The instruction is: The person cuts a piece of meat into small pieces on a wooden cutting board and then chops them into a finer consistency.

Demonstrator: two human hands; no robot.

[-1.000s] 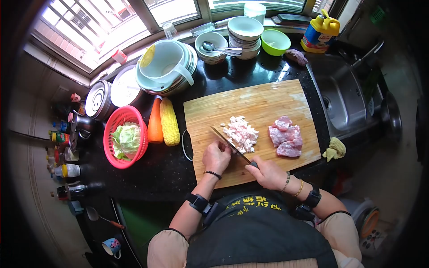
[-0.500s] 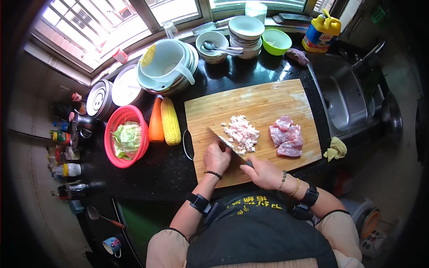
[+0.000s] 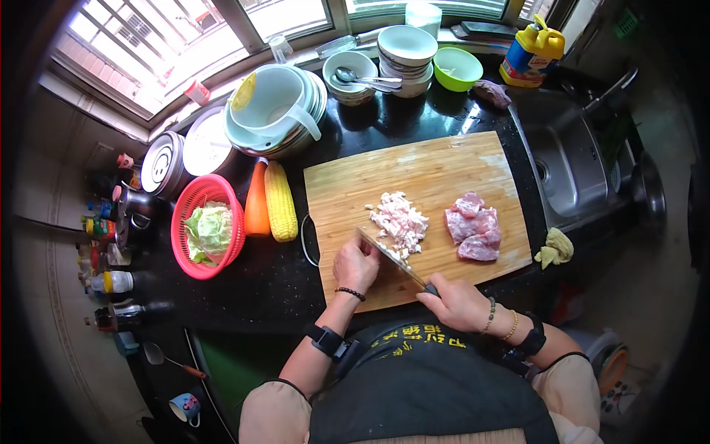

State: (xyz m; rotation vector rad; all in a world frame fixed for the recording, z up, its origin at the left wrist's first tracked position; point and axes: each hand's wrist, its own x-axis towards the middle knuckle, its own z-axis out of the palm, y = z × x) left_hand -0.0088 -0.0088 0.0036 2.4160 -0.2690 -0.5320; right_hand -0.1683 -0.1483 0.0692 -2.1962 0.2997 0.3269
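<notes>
My right hand (image 3: 457,302) is closed round the dark handle of a kitchen knife (image 3: 405,269). The blade slants up and left over the wooden cutting board (image 3: 392,163). Against the blade's left side, my left hand (image 3: 356,265) has its fingers curled and pressed together; whatever they pinch is hidden. Just beyond the blade lies a heap of pale chopped meat (image 3: 400,222). Farther right on the board rests a larger piece of raw pink meat (image 3: 473,228).
Left of the board are a corn cob (image 3: 281,203), a carrot (image 3: 257,203) and a red basket (image 3: 177,240) holding cabbage (image 3: 210,231). Stacked bowls (image 3: 408,46) stand behind. At the right are a sink (image 3: 569,159) and a yellowish cloth (image 3: 555,248).
My right hand has drawn the knife back to the right and toward me, and the blade's tip has shifted right. My left hand has moved slightly left, fingers still curled.
</notes>
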